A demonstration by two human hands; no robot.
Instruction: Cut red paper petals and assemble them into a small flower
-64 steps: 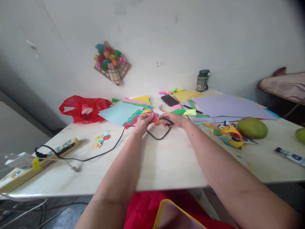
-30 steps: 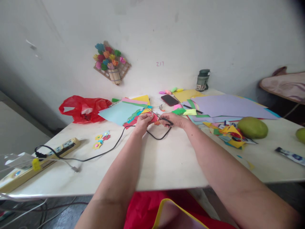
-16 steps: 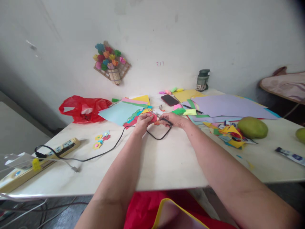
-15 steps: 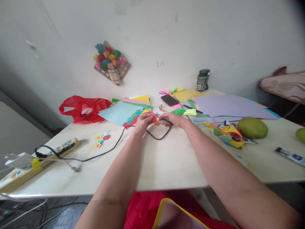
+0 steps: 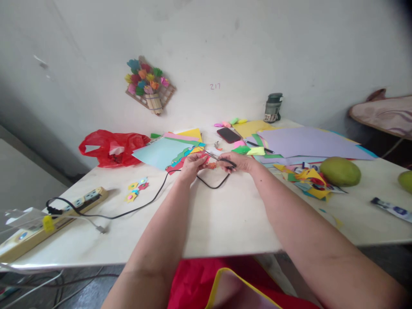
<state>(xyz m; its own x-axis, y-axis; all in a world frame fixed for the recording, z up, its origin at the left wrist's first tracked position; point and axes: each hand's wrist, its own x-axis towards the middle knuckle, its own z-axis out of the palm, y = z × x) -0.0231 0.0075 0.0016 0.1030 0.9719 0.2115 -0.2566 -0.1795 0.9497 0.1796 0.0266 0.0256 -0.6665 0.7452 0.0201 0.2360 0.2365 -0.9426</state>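
Observation:
At the middle of the table, my left hand [image 5: 193,165] pinches a small red paper piece [image 5: 203,157]. My right hand [image 5: 236,163] is closed round the black handles of a pair of scissors [image 5: 229,162], whose blades point left, close to the red piece. Below the hands a black cord [image 5: 210,187] loops across the table. Behind my left hand lie a light blue sheet [image 5: 161,152] and wavy-edged coloured strips [image 5: 182,158]. Several small paper flowers [image 5: 137,188] rest left of my left forearm.
A red plastic bag [image 5: 112,148] and a power strip [image 5: 80,201] are at the left. Behind the hands lies a phone [image 5: 228,135]. To the right are purple paper [image 5: 305,141], paper scraps [image 5: 313,182], a green fruit [image 5: 340,171] and a tube [image 5: 391,209].
The scissors have turned slightly in my right hand, and their handles show more clearly. Less of the red piece shows between the hands. My left hand has barely moved.

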